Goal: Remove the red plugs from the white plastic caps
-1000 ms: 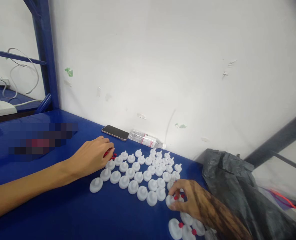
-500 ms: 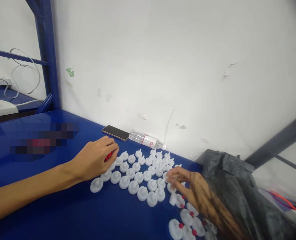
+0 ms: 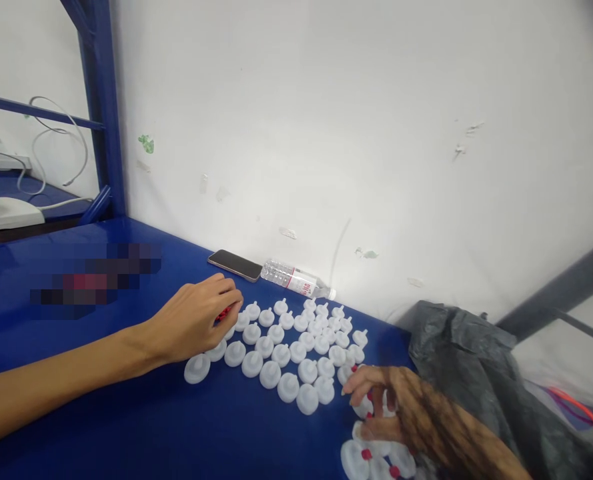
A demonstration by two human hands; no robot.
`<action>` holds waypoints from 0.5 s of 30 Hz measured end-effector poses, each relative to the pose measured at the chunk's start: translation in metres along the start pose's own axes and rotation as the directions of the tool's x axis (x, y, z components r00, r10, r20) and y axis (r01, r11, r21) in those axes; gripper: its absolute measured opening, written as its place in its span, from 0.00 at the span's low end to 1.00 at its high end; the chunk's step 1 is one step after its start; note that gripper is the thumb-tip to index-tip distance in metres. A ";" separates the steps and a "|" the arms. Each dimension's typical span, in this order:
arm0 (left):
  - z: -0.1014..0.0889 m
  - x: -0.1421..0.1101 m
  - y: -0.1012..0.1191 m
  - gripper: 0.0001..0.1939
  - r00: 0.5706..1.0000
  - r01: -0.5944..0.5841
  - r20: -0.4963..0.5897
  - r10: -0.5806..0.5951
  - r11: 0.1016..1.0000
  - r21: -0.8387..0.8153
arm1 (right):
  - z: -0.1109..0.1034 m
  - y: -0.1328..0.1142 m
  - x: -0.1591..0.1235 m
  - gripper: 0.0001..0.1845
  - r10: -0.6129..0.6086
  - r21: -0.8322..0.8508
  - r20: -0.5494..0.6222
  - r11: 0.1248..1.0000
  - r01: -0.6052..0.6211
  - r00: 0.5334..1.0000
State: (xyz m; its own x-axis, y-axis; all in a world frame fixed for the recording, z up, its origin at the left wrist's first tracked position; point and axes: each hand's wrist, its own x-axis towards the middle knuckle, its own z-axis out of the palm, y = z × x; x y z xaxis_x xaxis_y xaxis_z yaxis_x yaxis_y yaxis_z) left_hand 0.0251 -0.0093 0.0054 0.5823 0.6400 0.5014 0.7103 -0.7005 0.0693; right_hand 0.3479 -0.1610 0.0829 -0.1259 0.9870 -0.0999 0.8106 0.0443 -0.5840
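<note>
My left hand [image 3: 203,317] is closed around small red caps [image 3: 223,313], which show between thumb and fingers; how many is hidden. It rests beside several round white plastic pieces [image 3: 270,375], each with a short spout pointing up, spread over the blue table [image 3: 166,427]. My right hand [image 3: 386,403] is slightly blurred, its thumb and fingers apart, over white pieces fitted with red caps [image 3: 355,459] at the lower right. Some of these pieces are covered by the hand, and I see nothing gripped in it.
A phone [image 3: 235,265] and a clear water bottle [image 3: 296,279] lie along the wall at the back. A dark grey plastic bag [image 3: 466,353] bulges on the right. A blue metal post [image 3: 103,113] stands at the left, near a pixelated patch on the table.
My right hand has moved down toward me, from the uncapped white pieces to the red-capped group, and its fingers have spread. The left hand stays closed in place; the view has shifted slightly.
</note>
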 end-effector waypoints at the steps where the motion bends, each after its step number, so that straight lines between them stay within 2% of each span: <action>1: 0.000 0.000 0.000 0.14 1.000 -0.002 -0.002 0.002 1.000 -0.001 | 0.001 0.001 0.001 0.12 0.028 0.026 0.019 0.999 -0.029 0.999; 6: 0.002 0.000 -0.001 0.14 1.000 -0.016 -0.012 0.016 1.000 -0.004 | 0.001 0.006 0.007 0.13 0.103 0.096 0.033 0.990 -0.106 0.994; 9: 0.002 -0.001 -0.001 0.14 1.000 -0.011 -0.005 0.011 1.000 -0.011 | 0.000 0.009 0.008 0.12 0.123 0.049 0.099 0.991 -0.128 0.987; 13: 0.001 -0.001 0.000 0.14 1.000 -0.014 -0.003 0.014 0.999 -0.030 | 0.003 0.016 0.010 0.13 0.108 -0.030 0.165 0.994 -0.104 0.980; 15: 0.000 -0.001 0.000 0.13 1.000 -0.019 -0.002 0.019 0.999 -0.033 | 0.006 0.024 0.013 0.10 0.079 -0.066 0.190 0.996 -0.067 0.979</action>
State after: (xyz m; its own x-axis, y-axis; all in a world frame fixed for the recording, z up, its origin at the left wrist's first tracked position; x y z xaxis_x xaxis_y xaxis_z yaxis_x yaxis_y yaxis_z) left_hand 0.0248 -0.0099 0.0045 0.5947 0.6259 0.5046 0.6857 -0.7225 0.0880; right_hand 0.3622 -0.1482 0.0626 -0.1681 0.9399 -0.2971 0.8533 -0.0121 -0.5212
